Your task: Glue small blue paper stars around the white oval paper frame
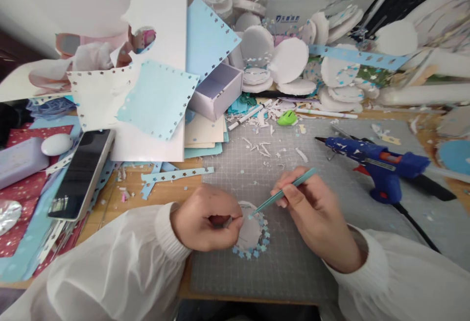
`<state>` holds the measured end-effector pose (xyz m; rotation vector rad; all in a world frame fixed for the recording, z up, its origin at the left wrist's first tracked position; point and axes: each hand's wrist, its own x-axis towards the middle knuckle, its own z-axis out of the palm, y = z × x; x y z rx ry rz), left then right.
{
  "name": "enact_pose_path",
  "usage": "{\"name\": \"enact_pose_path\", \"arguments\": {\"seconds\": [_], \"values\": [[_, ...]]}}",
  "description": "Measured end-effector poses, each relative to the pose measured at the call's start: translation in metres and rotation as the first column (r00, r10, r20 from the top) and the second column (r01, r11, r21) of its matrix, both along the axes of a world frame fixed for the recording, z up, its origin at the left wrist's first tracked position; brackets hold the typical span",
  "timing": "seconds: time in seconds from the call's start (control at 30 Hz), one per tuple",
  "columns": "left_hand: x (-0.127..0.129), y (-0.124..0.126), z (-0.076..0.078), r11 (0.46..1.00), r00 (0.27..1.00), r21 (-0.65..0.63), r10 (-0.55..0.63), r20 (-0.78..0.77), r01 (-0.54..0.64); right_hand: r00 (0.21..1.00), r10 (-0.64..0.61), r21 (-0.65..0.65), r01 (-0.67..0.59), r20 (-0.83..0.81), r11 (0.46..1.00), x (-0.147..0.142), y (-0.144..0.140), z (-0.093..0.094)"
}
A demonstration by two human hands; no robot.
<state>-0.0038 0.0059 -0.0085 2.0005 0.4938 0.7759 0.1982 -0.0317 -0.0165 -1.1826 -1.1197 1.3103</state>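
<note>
My right hand grips teal tweezers, their tips pointing down over a round white disc. A tiny blue piece shows at the tips; whether they grip it, I cannot tell. Small blue flower-shaped paper pieces line the disc's lower and right rim. At the disc's left edge, my left hand is closed, thumb and fingers pinched together on it. Those fingers cover that side of the disc.
A grey cutting mat lies under the disc. On the right sits a blue glue gun with its cord. Punched blue paper, a small box and a phone are left. White discs and scraps crowd the back.
</note>
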Motion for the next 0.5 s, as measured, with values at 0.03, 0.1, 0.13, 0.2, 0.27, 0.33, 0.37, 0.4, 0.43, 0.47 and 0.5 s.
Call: {"name": "enact_pose_path", "arguments": {"seconds": [0.03, 0.1, 0.13, 0.2, 0.27, 0.33, 0.37, 0.4, 0.43, 0.47, 0.5], "values": [[0.0002, 0.0000, -0.0002, 1.000, 1.000, 0.001, 0.001, 0.002, -0.001, 1.000, 0.003, -0.019, -0.003, -0.014, 1.000, 0.0001, 0.0003, -0.0002], [0.0003, 0.0004, -0.0003, 1.000, 1.000, 0.001, -0.002, 0.007, 0.002, 0.999, 0.005, -0.061, -0.007, -0.034, 0.998, 0.0006, 0.0007, -0.0006], [0.0002, 0.0007, -0.0002, 1.000, 1.000, 0.002, -0.002, 0.009, 0.002, 0.999, 0.004, -0.079, -0.007, -0.041, 0.997, 0.0008, 0.0009, -0.0008], [0.0000, 0.0010, 0.0002, 1.000, 1.000, 0.000, 0.000, 0.007, 0.000, 0.998, 0.004, -0.108, -0.010, -0.055, 0.994, 0.0011, 0.0013, -0.0009], [-0.0004, 0.0008, 0.0005, 1.000, 1.000, -0.005, -0.003, 0.002, 0.003, 0.997, 0.004, -0.122, -0.012, -0.071, 0.992, 0.0008, 0.0018, -0.0007], [-0.0006, 0.0004, 0.0006, 1.000, 1.000, -0.009, -0.003, 0.002, 0.003, 0.997, 0.002, -0.122, -0.012, -0.080, 0.992, 0.0002, 0.0024, -0.0003], [-0.0006, 0.0003, 0.0005, 1.000, 1.000, -0.011, -0.002, 0.004, 0.002, 0.997, 0.002, -0.122, -0.011, -0.081, 0.992, -0.0001, 0.0026, -0.0002], [-0.0005, 0.0002, 0.0004, 1.000, 1.000, -0.012, -0.002, 0.007, 0.002, 0.997, 0.002, -0.122, -0.012, -0.079, 0.992, -0.0003, 0.0027, 0.0000], [-0.0003, 0.0002, 0.0003, 1.000, 1.000, -0.012, -0.001, 0.009, 0.001, 0.997, 0.003, -0.122, -0.013, -0.078, 0.992, -0.0005, 0.0027, 0.0000], [-0.0001, 0.0002, 0.0002, 1.000, 1.000, -0.013, -0.002, 0.010, 0.002, 0.997, 0.005, -0.127, -0.015, -0.078, 0.992, -0.0006, 0.0026, 0.0001], [0.0001, 0.0003, 0.0001, 1.000, 1.000, -0.012, -0.003, 0.010, 0.003, 0.997, 0.007, -0.133, -0.018, -0.079, 0.991, -0.0005, 0.0025, 0.0002]]}}
